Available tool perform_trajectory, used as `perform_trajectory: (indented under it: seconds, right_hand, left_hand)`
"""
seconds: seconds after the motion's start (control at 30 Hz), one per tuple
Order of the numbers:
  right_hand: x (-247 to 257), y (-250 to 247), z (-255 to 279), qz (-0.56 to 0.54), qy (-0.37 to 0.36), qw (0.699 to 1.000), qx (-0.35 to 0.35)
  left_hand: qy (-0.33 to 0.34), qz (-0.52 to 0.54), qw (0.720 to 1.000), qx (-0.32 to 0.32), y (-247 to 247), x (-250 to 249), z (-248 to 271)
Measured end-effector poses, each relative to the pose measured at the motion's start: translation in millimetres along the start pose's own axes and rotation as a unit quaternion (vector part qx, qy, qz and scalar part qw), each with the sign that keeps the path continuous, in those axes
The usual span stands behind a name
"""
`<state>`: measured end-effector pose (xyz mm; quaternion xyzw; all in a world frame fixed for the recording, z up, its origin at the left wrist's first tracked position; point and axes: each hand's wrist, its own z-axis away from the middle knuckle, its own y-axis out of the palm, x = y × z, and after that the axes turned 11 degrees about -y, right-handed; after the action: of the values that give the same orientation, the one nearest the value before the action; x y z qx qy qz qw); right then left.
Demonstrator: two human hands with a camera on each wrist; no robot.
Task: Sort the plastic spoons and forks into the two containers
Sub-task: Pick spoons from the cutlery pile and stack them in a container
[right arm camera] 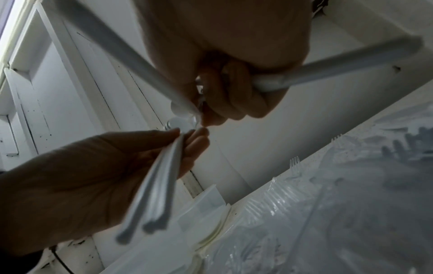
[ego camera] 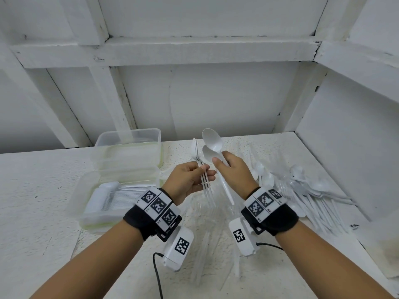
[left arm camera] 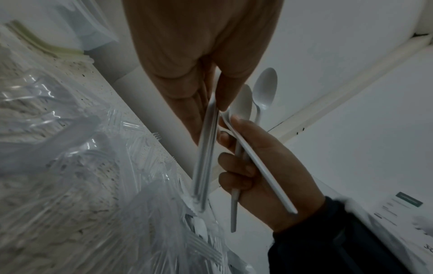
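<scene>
The left hand point(ego camera: 187, 180) pinches a bunch of forks point(ego camera: 204, 180) and the right hand point(ego camera: 234, 171) grips two spoons point(ego camera: 212, 145) – kinds kept apart, probably for the boxes point(ego camera: 129, 147) – above the tabletop point(ego camera: 43, 190) pile point(ego camera: 313, 195).

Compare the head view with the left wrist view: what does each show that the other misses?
Head only: two clear containers, the far container looking empty and the near container holding stacked cutlery, plus the loose pile of spoons and forks to the right.

Left wrist only: the right hand's fingers curled around two separate spoon handles, and crumpled clear plastic wrap seen close.

Both: the left hand pinching a bundle of forks, and the right hand gripping two spoons.
</scene>
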<state>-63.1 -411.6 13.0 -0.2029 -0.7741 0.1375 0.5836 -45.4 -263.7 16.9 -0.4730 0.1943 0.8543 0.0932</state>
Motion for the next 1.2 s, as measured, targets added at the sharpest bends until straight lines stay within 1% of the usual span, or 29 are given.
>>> perform_trajectory:
  seconds: [0.13,0.23,0.37,0.47,0.53,0.6,0.67,0.8,0.9,0.97,1.03,1.1,1.13,1.2]
  right_hand:
    - [3,6,-2,-0.014,0.005,0.999,-0.047]
    - [7,8,-4,-0.024,0.000,0.998,-0.059]
    - [9,8,-5,-0.015,-0.007,0.999,-0.043]
    - [9,2,-3,-0.082,0.023,0.996,-0.009]
    - [8,0,-2,-0.102,0.034,0.994,-0.005]
    - [7,0,-1,-0.066,0.022,0.998,-0.008]
    - [7,4,-2,-0.005,0.002,1.000,-0.011]
    - [5,10,0,0.101,-0.028,0.994,-0.012]
    - [7,15,2,0.130,-0.023,0.991,0.008]
    - [8,17,1,0.137,-0.012,0.990,0.030]
    - [11,16,1,0.129,-0.009,0.991,0.044]
    - [12,14,2,0.101,-0.010,0.994,0.042]
    - [12,12,2,0.071,-0.005,0.997,0.028]
    - [12,10,1,-0.010,0.031,0.999,-0.016]
  left_hand:
    - [0.004,-0.025,1.000,-0.013,6,0,2]
    - [-0.002,-0.028,1.000,0.000,8,0,3]
    - [-0.012,0.006,1.000,0.016,8,-3,6]
    - [-0.016,0.042,0.999,-0.001,6,-5,7]
    - [-0.015,0.055,0.998,-0.013,5,-5,7]
    - [-0.014,0.052,0.998,-0.018,4,-4,6]
    - [-0.017,0.044,0.999,-0.018,6,-3,6]
    - [-0.022,0.030,0.999,-0.011,12,-1,6]
    - [-0.022,0.019,0.999,-0.017,15,1,3]
    - [-0.019,-0.007,0.999,-0.027,17,2,2]
    - [-0.020,-0.027,0.999,-0.040,18,3,1]
    - [-0.022,-0.026,0.998,-0.054,18,4,1]
    - [-0.025,-0.022,0.997,-0.063,17,5,0]
    - [-0.027,-0.019,0.997,-0.075,16,6,0]
